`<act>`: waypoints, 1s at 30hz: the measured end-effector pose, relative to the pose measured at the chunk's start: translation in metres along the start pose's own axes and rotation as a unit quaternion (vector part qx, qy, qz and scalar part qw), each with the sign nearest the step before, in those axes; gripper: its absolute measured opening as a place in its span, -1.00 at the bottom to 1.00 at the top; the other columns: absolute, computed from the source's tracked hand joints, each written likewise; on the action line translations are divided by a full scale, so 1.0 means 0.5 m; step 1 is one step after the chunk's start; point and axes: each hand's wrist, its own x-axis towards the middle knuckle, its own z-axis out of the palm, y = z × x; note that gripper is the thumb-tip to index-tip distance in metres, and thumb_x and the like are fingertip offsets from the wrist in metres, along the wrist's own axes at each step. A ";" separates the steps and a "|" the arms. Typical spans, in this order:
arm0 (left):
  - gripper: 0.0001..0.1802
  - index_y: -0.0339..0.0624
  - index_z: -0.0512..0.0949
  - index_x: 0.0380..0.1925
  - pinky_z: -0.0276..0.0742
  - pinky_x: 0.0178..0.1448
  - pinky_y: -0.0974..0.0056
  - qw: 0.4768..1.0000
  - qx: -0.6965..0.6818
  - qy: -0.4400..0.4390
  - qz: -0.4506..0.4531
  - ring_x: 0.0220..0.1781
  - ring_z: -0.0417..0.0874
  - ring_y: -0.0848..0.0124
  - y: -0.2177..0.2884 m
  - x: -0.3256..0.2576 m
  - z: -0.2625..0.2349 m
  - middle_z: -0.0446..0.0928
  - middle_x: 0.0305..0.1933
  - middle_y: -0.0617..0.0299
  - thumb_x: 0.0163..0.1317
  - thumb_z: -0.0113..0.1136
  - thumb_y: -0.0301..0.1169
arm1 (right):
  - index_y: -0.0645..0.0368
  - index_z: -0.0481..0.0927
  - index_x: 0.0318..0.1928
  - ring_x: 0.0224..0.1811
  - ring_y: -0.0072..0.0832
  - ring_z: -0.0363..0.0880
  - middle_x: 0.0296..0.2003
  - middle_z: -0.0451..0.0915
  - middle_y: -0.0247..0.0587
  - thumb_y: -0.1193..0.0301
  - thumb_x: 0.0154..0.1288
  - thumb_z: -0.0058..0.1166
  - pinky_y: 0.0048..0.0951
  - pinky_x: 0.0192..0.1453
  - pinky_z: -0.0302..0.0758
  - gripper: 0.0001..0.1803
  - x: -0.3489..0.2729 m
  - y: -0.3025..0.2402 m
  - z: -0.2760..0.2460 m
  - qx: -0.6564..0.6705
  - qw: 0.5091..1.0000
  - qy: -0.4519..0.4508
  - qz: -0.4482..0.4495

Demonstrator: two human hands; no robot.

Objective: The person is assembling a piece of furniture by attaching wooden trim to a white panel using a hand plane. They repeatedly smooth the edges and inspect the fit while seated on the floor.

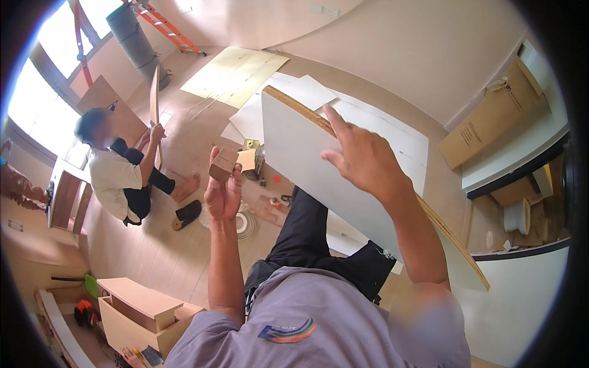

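In my left hand (pixel 224 197) is a small brown block (pixel 224 164) that looks like a sanding block, pinched between thumb and fingers and raised above the floor. A large white-faced board (pixel 313 165) stands tilted in front of my body, its raw chipboard edge turned up. My right hand (pixel 371 162) straddles that edge: the thumb lies toward the white face, the index finger stretches past the edge, and the other fingers are mostly hidden.
Ahead on the left a person (pixel 119 165) sits holding a thin panel (pixel 154 110). White sheets (pixel 392 129) and a yellowish sheet (pixel 230 76) cover the floor. A ladder (pixel 165 27), a grey bin (pixel 135 46), a cardboard box (pixel 491 116) and a drawer unit (pixel 138 306) stand around.
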 end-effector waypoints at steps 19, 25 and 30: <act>-0.44 -0.23 0.40 0.39 0.68 -0.35 0.31 0.966 0.227 0.013 -0.125 -0.15 0.78 0.20 -0.005 0.115 0.047 0.66 0.06 0.01 0.65 0.05 -0.05 | 0.11 0.45 0.36 0.02 0.12 0.73 -0.07 0.75 0.16 0.13 0.31 0.40 0.00 0.13 0.63 -0.30 -0.106 0.157 -0.015 -0.032 0.996 0.016 0.081; -0.22 -0.29 0.47 0.40 0.53 -0.21 0.38 0.823 0.550 -0.113 -0.087 -0.19 0.69 0.44 0.057 0.276 0.142 0.66 0.04 0.09 0.24 0.55 -0.24 | -0.11 0.38 0.49 0.02 0.04 0.75 -0.08 0.76 0.13 0.14 0.28 0.43 -0.01 0.14 0.64 -0.19 -0.087 0.182 -0.038 -0.011 0.985 -0.049 0.167; -0.25 -0.26 0.55 0.25 0.45 -0.04 0.35 0.824 0.518 -0.225 -0.048 -0.10 0.55 0.47 0.048 0.455 0.244 0.57 0.09 0.19 0.13 0.65 -0.17 | -0.18 0.35 0.52 0.07 0.00 0.75 0.04 0.75 0.06 0.14 0.30 0.41 -0.04 0.16 0.65 -0.18 -0.123 0.197 -0.014 -0.035 0.986 0.002 0.160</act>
